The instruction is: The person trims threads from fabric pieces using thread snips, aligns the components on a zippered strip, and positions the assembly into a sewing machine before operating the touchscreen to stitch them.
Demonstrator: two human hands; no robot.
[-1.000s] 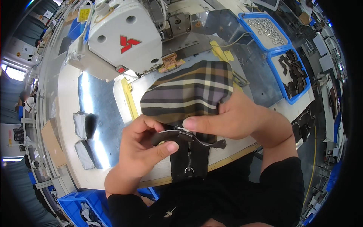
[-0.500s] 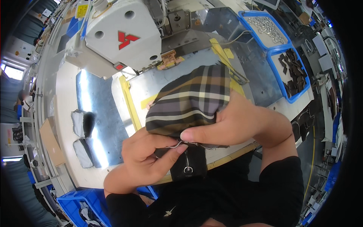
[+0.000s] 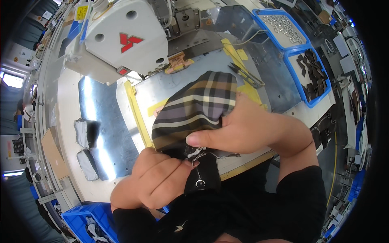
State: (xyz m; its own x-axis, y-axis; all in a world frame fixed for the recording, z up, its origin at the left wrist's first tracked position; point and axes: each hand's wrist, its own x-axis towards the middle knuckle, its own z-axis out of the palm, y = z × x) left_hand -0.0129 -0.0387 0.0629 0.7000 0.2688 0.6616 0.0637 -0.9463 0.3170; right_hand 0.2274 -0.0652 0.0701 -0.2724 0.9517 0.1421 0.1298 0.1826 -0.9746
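Between my hands is a pouch-like piece of plaid fabric (image 3: 194, 105) in brown, grey, black and cream, joined to dark material at its near edge. My right hand (image 3: 235, 129) grips the fabric's right side, its thumb lying along the near edge. My left hand (image 3: 162, 176) is curled, fingers pinching the dark edge where pale, frayed bits show. Just below hangs a black strap piece (image 3: 208, 170) with a silver D-ring (image 3: 201, 183). What lies under the fabric is hidden.
A white sewing machine (image 3: 117, 40) stands ahead. Thread snips (image 3: 248, 77) lie beyond my right hand. Blue trays hold metal rings (image 3: 285, 28) and dark tabs (image 3: 313, 75). Two grey-black pieces (image 3: 83, 133) lie on the left. A blue crate (image 3: 75, 218) stands lower left.
My left hand has rolled over, its fingers now curled toward the edge. The fabric has shifted slightly left and nearer, uncovering more of the snips. Pale frayed bits now show at the edge.
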